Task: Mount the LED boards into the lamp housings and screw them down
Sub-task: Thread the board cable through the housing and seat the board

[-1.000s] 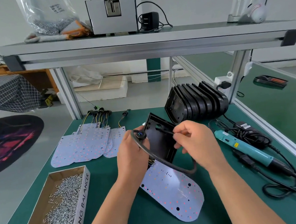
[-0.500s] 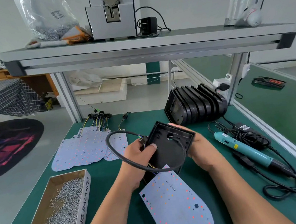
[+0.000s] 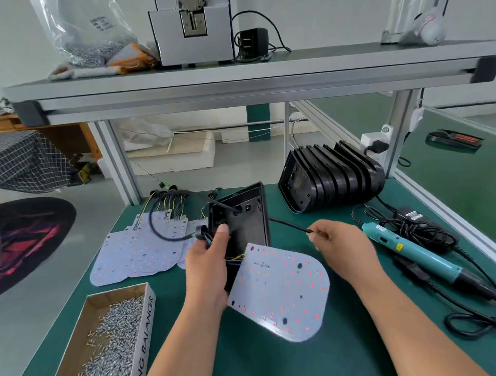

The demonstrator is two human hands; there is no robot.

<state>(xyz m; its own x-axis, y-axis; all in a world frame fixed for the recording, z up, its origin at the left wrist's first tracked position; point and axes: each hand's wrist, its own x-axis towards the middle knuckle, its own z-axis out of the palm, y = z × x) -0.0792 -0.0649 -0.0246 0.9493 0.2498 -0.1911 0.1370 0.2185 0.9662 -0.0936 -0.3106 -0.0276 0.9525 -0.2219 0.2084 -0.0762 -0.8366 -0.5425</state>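
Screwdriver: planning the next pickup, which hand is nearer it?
Right. The right hand, pinching the cable, sits beside the screwdriver; the left hand holds the housing, farther away.

Side wall of the cardboard box [image 3: 143,343] on the tabletop: printed "RING BALANCER", with the leading letters cut off. Print on the plastic bag [image 3: 89,30] on the shelf and the label on the power adapter [image 3: 413,216]: illegible.

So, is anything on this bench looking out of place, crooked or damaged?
Nothing looks damaged or spilled. Only the LED board sits askew: it leans tilted against the housing held by the left hand, joined by coloured wires, not seated inside. The right hand pinches the black cable.
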